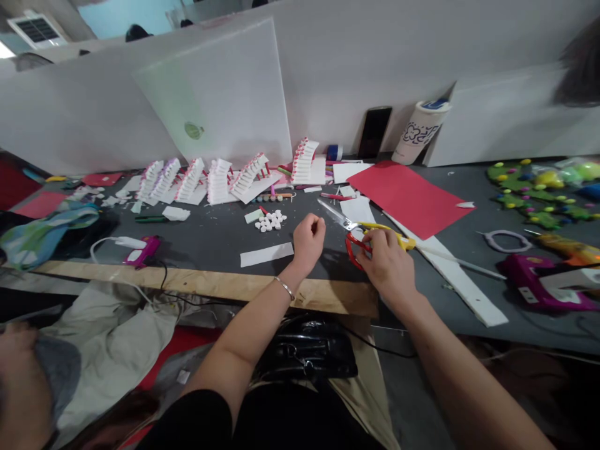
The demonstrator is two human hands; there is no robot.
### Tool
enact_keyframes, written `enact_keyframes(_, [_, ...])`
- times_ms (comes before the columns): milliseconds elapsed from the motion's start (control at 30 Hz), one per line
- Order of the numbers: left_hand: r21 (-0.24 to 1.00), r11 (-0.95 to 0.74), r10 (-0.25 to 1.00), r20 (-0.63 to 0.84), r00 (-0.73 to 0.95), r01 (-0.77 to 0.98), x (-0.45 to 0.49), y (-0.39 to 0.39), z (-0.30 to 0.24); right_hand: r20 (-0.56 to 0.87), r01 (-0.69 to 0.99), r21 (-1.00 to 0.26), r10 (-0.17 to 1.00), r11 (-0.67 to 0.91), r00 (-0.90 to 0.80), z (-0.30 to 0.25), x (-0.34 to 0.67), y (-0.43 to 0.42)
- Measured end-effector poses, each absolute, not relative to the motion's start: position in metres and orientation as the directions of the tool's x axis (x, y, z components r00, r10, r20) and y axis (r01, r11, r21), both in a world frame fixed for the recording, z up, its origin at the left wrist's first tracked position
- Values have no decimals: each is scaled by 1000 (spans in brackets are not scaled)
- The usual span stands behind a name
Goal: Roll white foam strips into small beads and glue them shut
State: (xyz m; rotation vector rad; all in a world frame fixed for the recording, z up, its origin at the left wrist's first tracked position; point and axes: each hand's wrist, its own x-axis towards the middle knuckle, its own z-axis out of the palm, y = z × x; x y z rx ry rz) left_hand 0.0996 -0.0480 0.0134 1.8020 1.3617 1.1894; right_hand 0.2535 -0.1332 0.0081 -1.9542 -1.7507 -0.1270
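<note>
Near the front edge of the surface (pixel 210 240), curled fingertips of the left hand (pixel 309 239) are hidden, the right hand (pixel 388 259) covers part of the red-handled scissors (pixel 348 224), and the surface's right end runs out of frame.

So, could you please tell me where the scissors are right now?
In the head view, the scissors are just right of centre, in the right hand, between the left hand and the red sheet.
</note>
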Motion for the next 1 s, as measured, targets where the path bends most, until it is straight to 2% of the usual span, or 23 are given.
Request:
enact_keyframes(333, [874, -273, 953, 187, 240, 402, 106, -33, 10, 357, 949, -299, 911, -96, 205, 15, 262, -145])
enact_keyframes(433, [835, -335, 921, 193, 338, 436, 106, -37, 15, 366, 942, -319, 903, -106, 226, 19, 275, -148])
enact_keyframes(533, [661, -530, 818, 232, 527, 532, 84, -60, 26, 350, 914, -344, 875, -213, 335, 21, 301, -151])
enact_keyframes(633, [389, -647, 758, 235, 609, 656, 35, -86, 40, 322, 883, -340, 842, -325, 434, 17, 335, -152])
enact_keyframes(767, [168, -551, 835, 103, 541, 818, -43, -106, 48, 311, 871, -347, 834, -347, 456, 4, 373, -145])
enact_keyframes(833, [69, -446, 891, 128, 435, 893, -71, -106, 43, 302, 881, -345, 851, -323, 430, -4, 387, -138])
enact_keyframes(900, [31, -370, 922, 140, 362, 929, -87, -100, 33, 291, 874, -351, 848, -336, 443, -13, 400, -130])
enact_keyframes(1000, [44, -321, 945, 82, 317, 946, -93, -85, 15, 240, 843, -361, 834, -399, 497, -27, 419, -118])
